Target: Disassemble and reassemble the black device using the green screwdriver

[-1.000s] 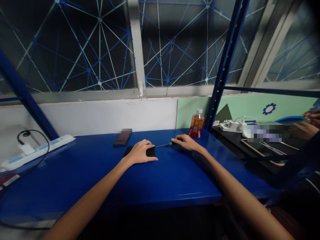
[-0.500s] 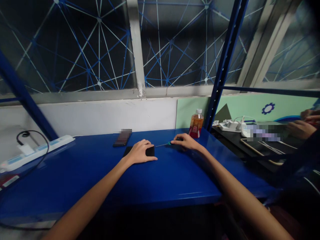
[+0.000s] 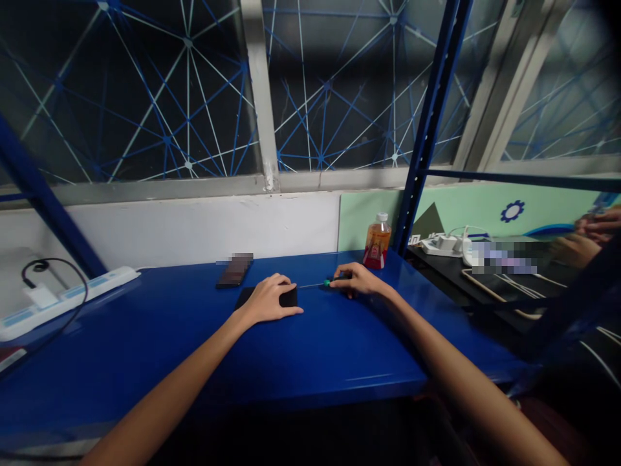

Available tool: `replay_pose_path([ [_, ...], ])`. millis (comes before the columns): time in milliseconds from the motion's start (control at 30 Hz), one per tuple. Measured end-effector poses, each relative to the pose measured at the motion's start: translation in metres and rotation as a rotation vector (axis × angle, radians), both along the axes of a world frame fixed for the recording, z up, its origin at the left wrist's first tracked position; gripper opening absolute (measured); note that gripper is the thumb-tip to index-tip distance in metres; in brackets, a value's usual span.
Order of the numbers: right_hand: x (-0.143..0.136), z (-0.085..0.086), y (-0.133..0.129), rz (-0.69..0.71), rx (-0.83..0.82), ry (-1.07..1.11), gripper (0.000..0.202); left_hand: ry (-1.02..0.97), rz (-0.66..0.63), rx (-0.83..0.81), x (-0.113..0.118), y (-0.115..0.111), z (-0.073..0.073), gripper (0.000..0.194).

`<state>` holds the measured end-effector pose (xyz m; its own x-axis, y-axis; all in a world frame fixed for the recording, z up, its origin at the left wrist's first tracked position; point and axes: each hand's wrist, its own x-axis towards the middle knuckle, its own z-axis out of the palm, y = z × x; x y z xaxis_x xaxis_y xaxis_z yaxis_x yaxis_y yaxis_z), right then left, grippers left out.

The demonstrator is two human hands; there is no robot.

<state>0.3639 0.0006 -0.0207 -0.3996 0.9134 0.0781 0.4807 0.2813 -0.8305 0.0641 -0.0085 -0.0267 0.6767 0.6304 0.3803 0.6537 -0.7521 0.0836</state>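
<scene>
My left hand (image 3: 270,299) lies palm down over a flat black rectangular object (image 3: 288,297) on the blue table. Its thumb is stretched away from the fingers, and the hand covers much of the object. In my right hand (image 3: 358,279) is a screwdriver (image 3: 326,283) with a black and teal handle, gripped by closed fingers. The thin shaft points left, its tip at or close to the object's right edge; contact cannot be made out. Behind my left hand lies a dark phone-like slab (image 3: 235,270), partly pixelated.
A bottle of amber drink (image 3: 378,242) stands at the back right of the blue table (image 3: 310,362). On the left lies a white power strip (image 3: 72,299) with a cable. Blue rack posts (image 3: 427,129) flank the table. Another person's hands (image 3: 589,239) are at the black table on the right.
The whole view has shifted slightly left. Both hands keep nearly the same place, the screwdriver still directed at the black object. The other person's hands have moved a little.
</scene>
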Motion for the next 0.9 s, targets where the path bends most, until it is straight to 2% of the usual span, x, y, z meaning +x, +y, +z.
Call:
replay_pose_path([
  [167,0.000,0.005,-0.005,0.040,0.009,-0.025,0.045,0.003,0.000,0.002,0.000,0.001,-0.001,0.069],
  [400,-0.002,0.010,-0.005,-0.093,0.144,-0.067,0.048,0.024,0.020,-0.016,0.000,0.000,0.005,0.069],
  [500,0.009,0.017,-0.002,-0.228,0.287,-0.078,0.048,0.001,0.044,-0.053,0.002,-0.002,0.009,0.061],
  [567,0.018,0.021,0.000,-0.394,0.377,-0.160,0.045,-0.019,0.051,-0.072,0.003,-0.004,0.010,0.058],
  [700,0.029,0.024,0.001,-0.752,0.379,-0.398,0.039,-0.037,0.024,-0.064,0.005,-0.004,0.009,0.056],
  [767,0.030,0.024,0.001,-0.824,0.333,-0.446,0.040,-0.039,0.012,-0.061,0.006,-0.004,0.009,0.055],
  [900,0.028,0.024,0.000,-0.866,0.258,-0.478,0.044,-0.040,0.009,-0.066,0.006,-0.003,0.008,0.053],
])
